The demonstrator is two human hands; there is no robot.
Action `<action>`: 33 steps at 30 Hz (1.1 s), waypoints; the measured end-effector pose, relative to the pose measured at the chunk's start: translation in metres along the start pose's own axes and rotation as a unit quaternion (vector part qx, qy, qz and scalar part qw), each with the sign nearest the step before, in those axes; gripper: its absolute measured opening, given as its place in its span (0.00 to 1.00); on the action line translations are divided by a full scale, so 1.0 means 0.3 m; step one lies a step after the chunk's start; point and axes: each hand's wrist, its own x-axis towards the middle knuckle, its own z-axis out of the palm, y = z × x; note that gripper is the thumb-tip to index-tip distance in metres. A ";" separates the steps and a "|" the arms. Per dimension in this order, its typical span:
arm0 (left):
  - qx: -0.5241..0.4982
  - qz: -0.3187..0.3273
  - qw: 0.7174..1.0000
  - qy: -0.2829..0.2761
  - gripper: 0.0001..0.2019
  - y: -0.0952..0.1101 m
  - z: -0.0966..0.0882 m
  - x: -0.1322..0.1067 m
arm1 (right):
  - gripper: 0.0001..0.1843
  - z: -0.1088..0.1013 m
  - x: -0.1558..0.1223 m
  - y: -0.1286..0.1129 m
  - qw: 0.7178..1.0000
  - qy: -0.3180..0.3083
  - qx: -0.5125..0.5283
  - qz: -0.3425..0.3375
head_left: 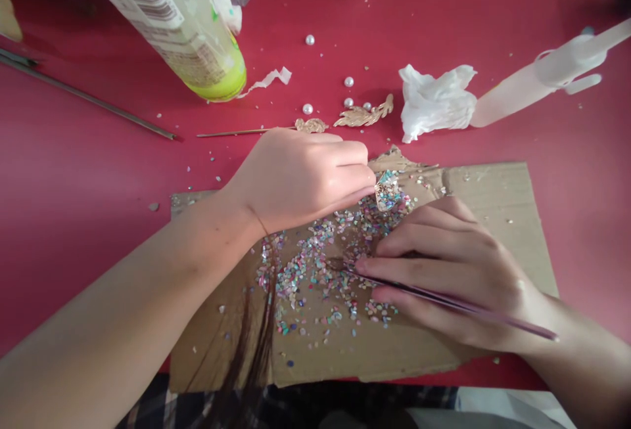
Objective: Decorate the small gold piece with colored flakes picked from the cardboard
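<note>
Fingers of the left hand (305, 176) pinch a gold-edged, fan-shaped ornament (388, 194) above brown cardboard (497, 219) while those of the right hand (461, 265) clamp a slim purple tool (453, 302), and keeping its tip light should help

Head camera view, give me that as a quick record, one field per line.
Left hand: pinching a fan-shaped ornament
Right hand: holding a slim purple tool, tip among multicoloured chips
Chips: scattered over cardboard
Cardboard: lying on red table
Beyond the hands: pearl-like beads, gold leaf-shaped piece, crumpled tissue, green-based bottle
</note>
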 end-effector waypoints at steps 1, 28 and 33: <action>0.001 0.001 1.000 0.004 0.18 0.001 -0.001 0.000 | 0.08 0.000 -0.001 0.000 1.000 0.006 0.002 0.005; -0.159 -0.107 0.980 0.059 0.11 -0.011 0.037 -0.002 | 0.06 -0.006 0.039 -0.012 0.989 -0.008 0.085 0.119; -0.209 -0.125 0.968 0.064 0.11 -0.018 0.027 0.002 | 0.10 0.000 0.060 0.025 0.983 0.056 0.121 0.124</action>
